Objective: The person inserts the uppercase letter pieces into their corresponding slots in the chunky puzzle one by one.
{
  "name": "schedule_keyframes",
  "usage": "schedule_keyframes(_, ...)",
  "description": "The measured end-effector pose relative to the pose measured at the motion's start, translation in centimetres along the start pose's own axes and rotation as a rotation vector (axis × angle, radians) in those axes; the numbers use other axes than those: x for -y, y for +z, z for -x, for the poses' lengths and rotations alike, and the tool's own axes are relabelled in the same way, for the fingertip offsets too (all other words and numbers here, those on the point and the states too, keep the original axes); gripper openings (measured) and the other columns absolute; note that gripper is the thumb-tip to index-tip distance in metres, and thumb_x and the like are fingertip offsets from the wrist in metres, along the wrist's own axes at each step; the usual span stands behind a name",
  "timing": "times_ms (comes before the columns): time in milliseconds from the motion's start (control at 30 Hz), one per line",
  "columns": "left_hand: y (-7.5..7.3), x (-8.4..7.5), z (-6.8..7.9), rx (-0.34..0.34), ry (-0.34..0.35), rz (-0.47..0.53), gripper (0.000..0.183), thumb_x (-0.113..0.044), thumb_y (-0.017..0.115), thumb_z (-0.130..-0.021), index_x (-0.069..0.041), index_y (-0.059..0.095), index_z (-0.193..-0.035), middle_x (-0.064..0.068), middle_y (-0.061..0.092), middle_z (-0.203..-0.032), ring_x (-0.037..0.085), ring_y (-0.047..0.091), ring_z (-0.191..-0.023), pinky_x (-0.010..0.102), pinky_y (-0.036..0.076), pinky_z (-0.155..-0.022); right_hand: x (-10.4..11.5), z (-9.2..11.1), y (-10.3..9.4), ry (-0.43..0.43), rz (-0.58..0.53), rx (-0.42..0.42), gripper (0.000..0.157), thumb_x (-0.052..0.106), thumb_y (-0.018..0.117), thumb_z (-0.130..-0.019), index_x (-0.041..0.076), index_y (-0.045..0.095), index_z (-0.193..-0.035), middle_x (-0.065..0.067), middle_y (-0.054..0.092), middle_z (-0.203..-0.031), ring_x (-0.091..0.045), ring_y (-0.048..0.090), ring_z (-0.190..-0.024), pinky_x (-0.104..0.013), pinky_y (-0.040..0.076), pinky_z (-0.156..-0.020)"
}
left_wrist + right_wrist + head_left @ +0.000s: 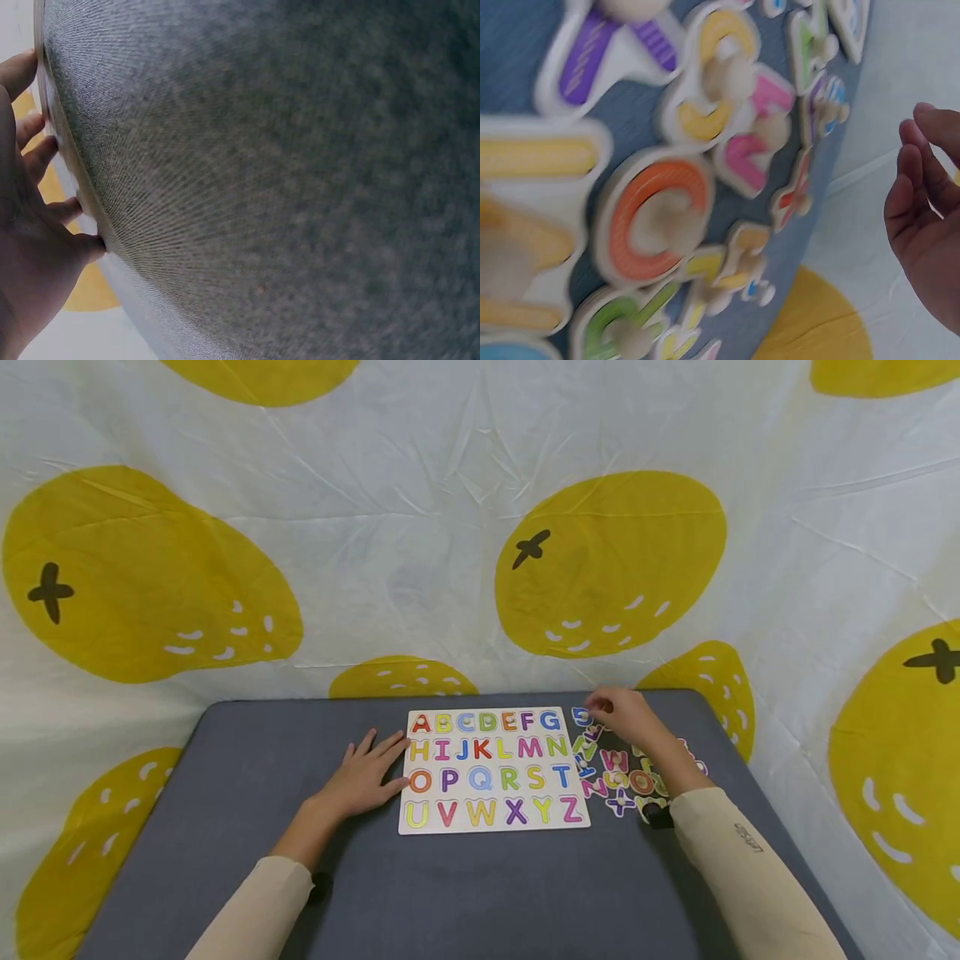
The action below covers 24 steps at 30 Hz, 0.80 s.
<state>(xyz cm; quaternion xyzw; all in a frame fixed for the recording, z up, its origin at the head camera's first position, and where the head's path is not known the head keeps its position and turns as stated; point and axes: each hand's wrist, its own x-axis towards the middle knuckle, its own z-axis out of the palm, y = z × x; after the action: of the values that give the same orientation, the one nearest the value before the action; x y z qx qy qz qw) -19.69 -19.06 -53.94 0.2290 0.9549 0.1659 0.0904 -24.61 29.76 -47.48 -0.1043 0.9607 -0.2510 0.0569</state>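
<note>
A white alphabet puzzle board [465, 762] lies on the table, its colored letters in rows from A to Z. Small knobs seem to show on several top-row letters. My left hand [365, 779] rests flat beside the board, fingers spread and touching its left edge. Over the far part of a pile of knobbed letter pieces is my right hand [628, 714], near a blue G piece [581, 717]. In the right wrist view its fingers are loosely bent, with nothing visible between them. An orange O piece [660, 217] and a purple-striped piece [592, 56] lie below.
Dark grey cloth covers the table [480, 893]. Behind it hangs a white curtain [420, 560] with yellow fruit prints. The letter pieces lie close to the board's right edge, some overlapping, and my right forearm hides part of them.
</note>
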Motion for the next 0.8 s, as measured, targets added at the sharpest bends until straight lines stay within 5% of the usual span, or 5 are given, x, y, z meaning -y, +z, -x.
schedule_keyframes(267,-0.1,0.1,0.2,0.000,0.000,0.007,0.075,-0.053,0.060,-0.100,-0.020,0.035,-0.163,0.006,0.033,-0.169,0.051,0.018,-0.156,0.079,0.017,-0.116,-1.6,0.7,1.1,-0.020,0.075,0.099,0.020,0.005,0.068,-0.097,0.003,0.075,-0.115,-0.013,0.072,-0.104,-0.029,0.065,-0.095,-0.053,0.055,-0.090)
schedule_keyframes(800,-0.7,-0.6,0.4,0.000,0.001,0.009,0.074,-0.051,0.061,-0.100,-0.017,0.038,-0.162,0.008,0.035,-0.168,0.052,0.020,-0.155,0.079,0.018,-0.115,-2.1,0.4,2.0,-0.010,0.094,0.087,0.013,0.003,0.067,-0.096,0.005,0.075,-0.107,-0.013,0.068,-0.099,-0.028,0.064,-0.091,-0.050,0.055,-0.086)
